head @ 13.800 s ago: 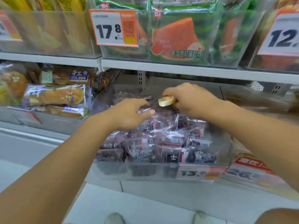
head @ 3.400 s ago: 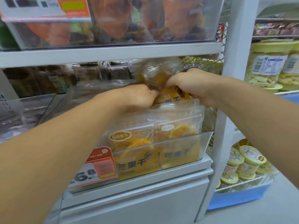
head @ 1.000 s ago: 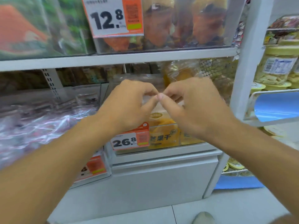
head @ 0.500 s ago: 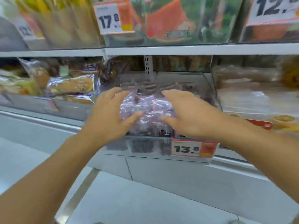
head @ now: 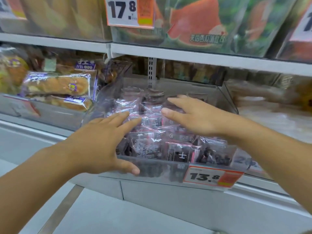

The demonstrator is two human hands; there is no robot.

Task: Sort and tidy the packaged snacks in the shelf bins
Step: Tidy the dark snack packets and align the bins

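Observation:
A clear plastic shelf bin (head: 227, 97) holds several dark purple-and-pink wrapped snack packs (head: 146, 146), its front carrying a 13.8 price tag (head: 213, 176). My left hand (head: 103, 141) reaches over the bin's front left corner with straight spread fingers, fingertips at the packs and thumb along the front rim. My right hand (head: 192, 115) is stretched flat above the packs in the middle of the bin, fingers pointing left. Neither hand holds a pack.
Left of the bin lie wrapped bread rolls (head: 57, 85) in another bin. A blurred bin (head: 270, 105) stands to the right. The shelf above carries watermelon-print bags (head: 197, 26) and a 17.8 tag (head: 130, 12). Grey floor lies below.
The view has come closer to the dark-snack bin. Both hands have dropped lower onto it, the left now at the front rim, the right further over the packs.

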